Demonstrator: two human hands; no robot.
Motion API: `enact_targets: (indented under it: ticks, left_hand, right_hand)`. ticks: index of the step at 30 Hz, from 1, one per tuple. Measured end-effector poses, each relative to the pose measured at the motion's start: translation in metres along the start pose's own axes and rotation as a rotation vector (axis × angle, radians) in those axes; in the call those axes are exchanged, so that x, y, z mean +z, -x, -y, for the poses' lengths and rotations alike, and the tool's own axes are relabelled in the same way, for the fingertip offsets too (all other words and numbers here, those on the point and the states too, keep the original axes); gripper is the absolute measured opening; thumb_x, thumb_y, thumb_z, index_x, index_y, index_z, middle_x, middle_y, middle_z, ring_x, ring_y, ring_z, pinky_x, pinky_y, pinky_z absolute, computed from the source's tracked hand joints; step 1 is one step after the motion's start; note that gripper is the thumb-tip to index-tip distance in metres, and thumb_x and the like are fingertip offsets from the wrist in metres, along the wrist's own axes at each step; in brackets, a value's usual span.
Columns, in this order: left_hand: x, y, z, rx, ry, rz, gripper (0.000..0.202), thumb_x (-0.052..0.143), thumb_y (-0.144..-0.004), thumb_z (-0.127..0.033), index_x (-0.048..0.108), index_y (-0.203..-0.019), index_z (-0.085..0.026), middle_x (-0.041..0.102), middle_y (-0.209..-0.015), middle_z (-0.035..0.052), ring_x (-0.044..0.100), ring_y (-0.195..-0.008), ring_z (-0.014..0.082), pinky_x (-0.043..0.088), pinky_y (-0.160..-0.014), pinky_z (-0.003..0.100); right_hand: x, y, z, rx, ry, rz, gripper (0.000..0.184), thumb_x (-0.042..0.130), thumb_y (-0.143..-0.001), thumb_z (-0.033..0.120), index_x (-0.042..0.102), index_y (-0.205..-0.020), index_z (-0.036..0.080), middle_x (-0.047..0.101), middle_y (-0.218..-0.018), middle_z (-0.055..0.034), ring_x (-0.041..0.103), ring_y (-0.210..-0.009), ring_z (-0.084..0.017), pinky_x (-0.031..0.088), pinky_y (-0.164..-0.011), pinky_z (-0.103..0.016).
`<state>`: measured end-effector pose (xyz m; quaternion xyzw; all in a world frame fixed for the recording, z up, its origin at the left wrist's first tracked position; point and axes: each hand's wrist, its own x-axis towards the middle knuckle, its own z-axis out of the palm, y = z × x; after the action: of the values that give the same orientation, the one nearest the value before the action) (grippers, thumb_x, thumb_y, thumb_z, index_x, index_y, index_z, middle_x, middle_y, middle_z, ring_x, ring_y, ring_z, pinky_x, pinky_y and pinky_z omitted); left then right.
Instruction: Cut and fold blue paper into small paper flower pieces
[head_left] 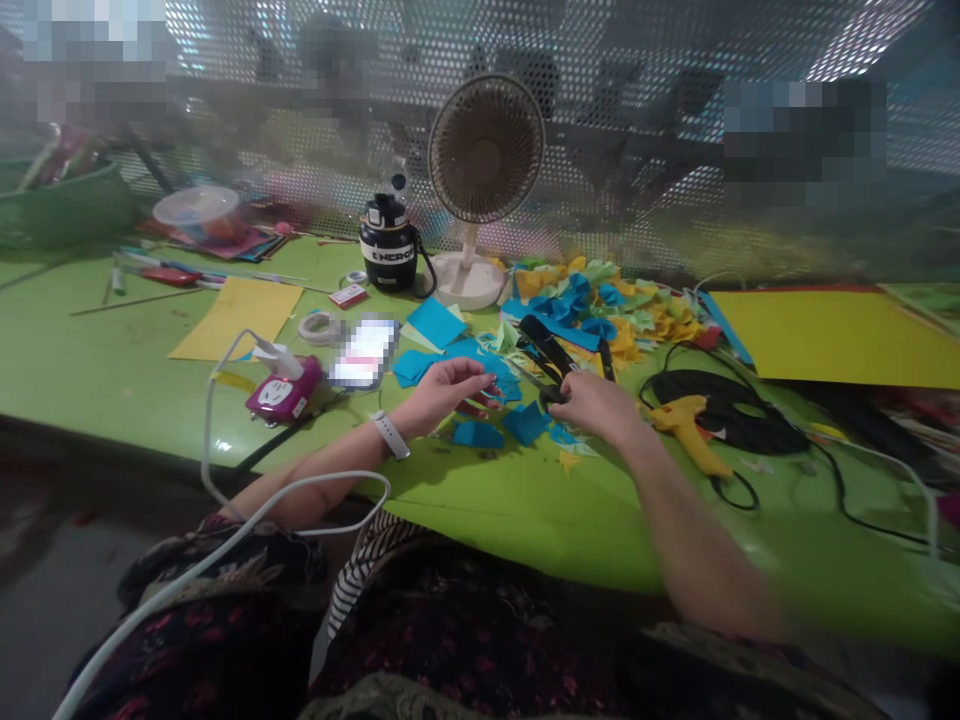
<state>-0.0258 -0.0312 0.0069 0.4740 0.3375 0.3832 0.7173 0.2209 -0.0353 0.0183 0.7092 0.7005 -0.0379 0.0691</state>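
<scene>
Right-hand fingers [571, 396] clamped on black-handled scissors [545, 347] — left-hand fingers [474, 373] pinched on blue paper [505, 383] just beside the blades — close, steady hold.

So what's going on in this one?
A person sits at a green table, their right hand holding black-handled scissors while their left hand pinches a scrap of blue paper near the blades. Blue paper pieces lie around the hands, a heap of blue, yellow and green paper shapes sits beyond them, and a yellow hot glue gun lies to the right.
</scene>
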Motion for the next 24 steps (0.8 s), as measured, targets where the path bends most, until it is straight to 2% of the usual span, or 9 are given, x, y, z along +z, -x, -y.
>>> enact_targets:
  ticks: [6, 9, 14, 17, 21, 24]
  left_hand:
    - [-0.002, 0.0, 0.002, 0.016, -0.02, 0.008, 0.024, 0.074, -0.083, -0.029, 0.056, -0.087, -0.013, 0.073, -0.081, 0.0043, 0.072, -0.067, 0.0126, 0.058, -0.058, 0.023]
    - [-0.003, -0.001, 0.003, 0.026, -0.019, 0.008, 0.024, 0.074, -0.083, -0.029, 0.057, -0.086, -0.013, 0.072, -0.082, 0.004, 0.072, -0.067, 0.0128, 0.058, -0.059, 0.024]
    - [-0.002, -0.002, 0.002, 0.038, -0.009, -0.022, 0.026, 0.076, -0.082, -0.03, 0.056, -0.086, -0.014, 0.073, -0.082, 0.0048, 0.072, -0.069, 0.0127, 0.056, -0.06, 0.022]
    - [-0.001, -0.002, 0.001, 0.05, 0.011, -0.046, 0.023, 0.074, -0.083, -0.028, 0.056, -0.085, -0.014, 0.074, -0.083, 0.0052, 0.072, -0.069, 0.0123, 0.055, -0.059, 0.022]
    - [-0.001, -0.001, 0.0, 0.059, 0.03, -0.063, 0.018, 0.072, -0.085, -0.025, 0.059, -0.088, -0.013, 0.073, -0.082, 0.0054, 0.072, -0.069, 0.0124, 0.055, -0.059, 0.022]
    - [-0.003, -0.002, 0.0, 0.071, 0.027, -0.063, 0.019, 0.073, -0.085, -0.027, 0.06, -0.089, -0.013, 0.073, -0.083, 0.0055, 0.072, -0.072, 0.0133, 0.055, -0.061, 0.023]
  right_hand:
    - [-0.003, 0.003, -0.002, 0.012, 0.034, 0.012, 0.028, 0.061, -0.077, 0.033, 0.066, -0.099, 0.017, 0.071, -0.107, -0.0134, 0.067, -0.09, -0.028, 0.037, -0.059, -0.032]
    - [-0.004, 0.003, -0.004, 0.017, 0.03, 0.012, 0.026, 0.06, -0.077, 0.032, 0.066, -0.098, 0.018, 0.072, -0.103, -0.0137, 0.068, -0.088, -0.028, 0.036, -0.058, -0.031]
    - [-0.007, 0.004, -0.008, 0.056, -0.041, 0.017, 0.023, 0.061, -0.076, 0.035, 0.066, -0.094, 0.02, 0.074, -0.095, -0.0102, 0.068, -0.085, -0.027, 0.035, -0.059, -0.031]
    - [-0.01, 0.005, -0.011, 0.078, -0.1, 0.003, 0.024, 0.064, -0.075, 0.035, 0.066, -0.095, 0.021, 0.075, -0.098, -0.0081, 0.069, -0.088, -0.027, 0.037, -0.061, -0.03]
    - [-0.01, 0.005, -0.015, 0.047, -0.174, 0.007, 0.026, 0.065, -0.075, 0.034, 0.069, -0.098, 0.023, 0.076, -0.106, -0.0053, 0.069, -0.093, -0.025, 0.039, -0.063, -0.028]
    - [-0.007, 0.003, -0.016, 0.02, -0.159, 0.038, 0.021, 0.065, -0.076, 0.034, 0.072, -0.093, 0.024, 0.076, -0.101, -0.0043, 0.068, -0.088, -0.023, 0.038, -0.061, -0.028]
